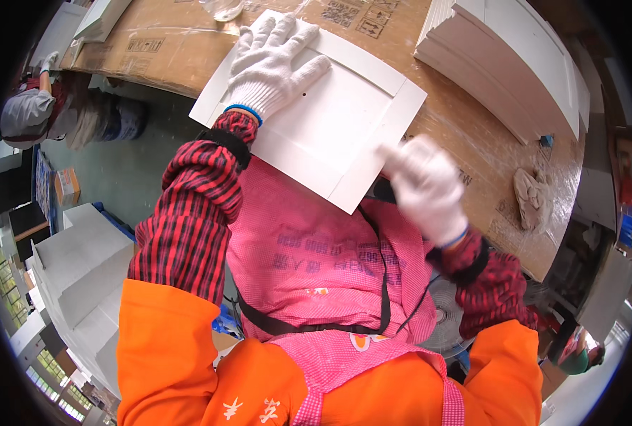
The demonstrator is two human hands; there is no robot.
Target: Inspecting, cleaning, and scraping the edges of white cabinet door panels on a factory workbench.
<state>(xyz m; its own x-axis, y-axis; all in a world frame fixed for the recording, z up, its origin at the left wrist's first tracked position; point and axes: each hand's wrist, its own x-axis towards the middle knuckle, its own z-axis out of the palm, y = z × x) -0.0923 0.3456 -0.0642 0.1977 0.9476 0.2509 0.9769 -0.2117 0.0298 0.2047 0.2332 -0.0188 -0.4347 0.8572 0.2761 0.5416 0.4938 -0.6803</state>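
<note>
Single view, head-worn fisheye, looking steeply down over wearer's chest onto white panel (323, 121). Panel sits close, upper centre of frame. Pink apron (316, 270) fills space just below panel (very near lens). Cardboard-covered bench (472, 142) runs behind and right of panel, edges bending toward rim. Stack of white boards (515, 64) beyond panel, upper right. Floor left of panel, farther off.

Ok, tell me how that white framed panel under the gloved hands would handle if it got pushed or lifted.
The white panel probably stays stiff: it juts past the cardboard-covered bench without sagging. It likely slides easily on the smooth cardboard, which may be why the left hand lies flat on it. With one corner overhanging toward the apron, it could tip if released; the right hand is at that edge.
</note>
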